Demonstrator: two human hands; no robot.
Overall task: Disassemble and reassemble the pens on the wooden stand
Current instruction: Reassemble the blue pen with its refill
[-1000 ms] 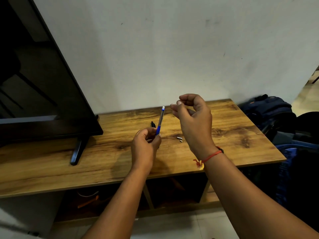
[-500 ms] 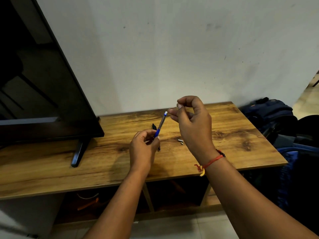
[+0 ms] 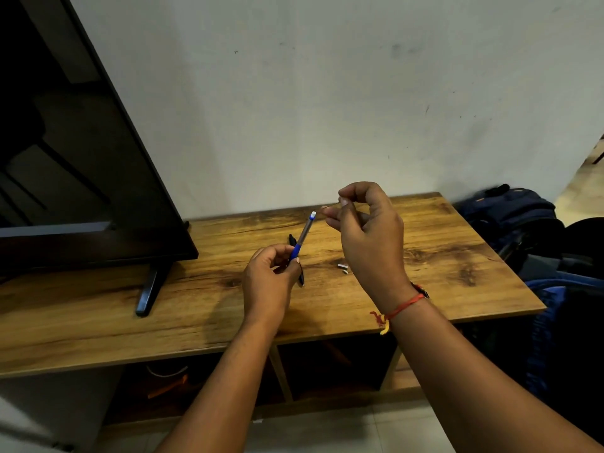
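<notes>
Both hands are raised over the middle of the wooden stand [image 3: 457, 250], close together but not touching. Left hand [image 3: 268, 276] grips the lower, blue end of a pen barrel [image 3: 304, 235], its fingers curled round it. The barrel is held above the stand's top, tilted, with its white tip pointing up toward the stand's back edge. Right hand [image 3: 369, 237] is higher over the stand, thumb and forefinger pinched on a thin piece [image 3: 328, 207] that is too slender to identify. The free end of that piece sits just beside the barrel's white tip; whether they touch cannot be told.

On the stand's top, two small metal pieces [image 3: 342, 266] lie near its middle. A black pen part [image 3: 292, 239] also lies there, half hidden by the left hand. A red thread [image 3: 405, 304] circles the right wrist. A television [image 3: 81, 174] stands on the stand's left end, and dark bags [image 3: 510, 217] sit off its right end.
</notes>
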